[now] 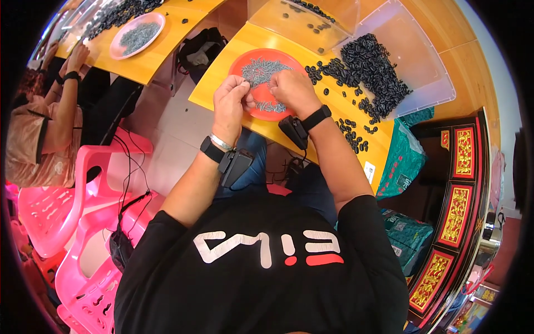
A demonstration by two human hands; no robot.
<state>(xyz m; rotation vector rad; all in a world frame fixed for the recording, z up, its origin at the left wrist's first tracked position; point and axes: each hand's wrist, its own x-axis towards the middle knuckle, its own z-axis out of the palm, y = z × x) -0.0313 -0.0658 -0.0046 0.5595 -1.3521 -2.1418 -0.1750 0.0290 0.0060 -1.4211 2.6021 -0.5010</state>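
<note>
A red plate point(236, 65) heaped with small grey screws point(261, 71) lies on the yellow table in front of me. At its left edge, my left hand point(229, 106) is closed, thumb and fingers pinched together; whatever they hold is too small to make out. Over the plate's right side, my right hand point(295, 91) is curled with its fingertips pointing down at the screws, and what they grip is hidden. The two hands are slightly apart. Many small black oval parts point(370, 61) spill across the table to the right of my right hand.
A clear plastic bin point(439, 83) lies at the right behind the black parts, and another clear box point(272, 22) stands at the back. Green bags point(403, 161) sit beside the table's right edge. At left, a person point(53, 133) sits by another table with a pink plate point(158, 21). Pink chairs point(94, 161) stand nearby.
</note>
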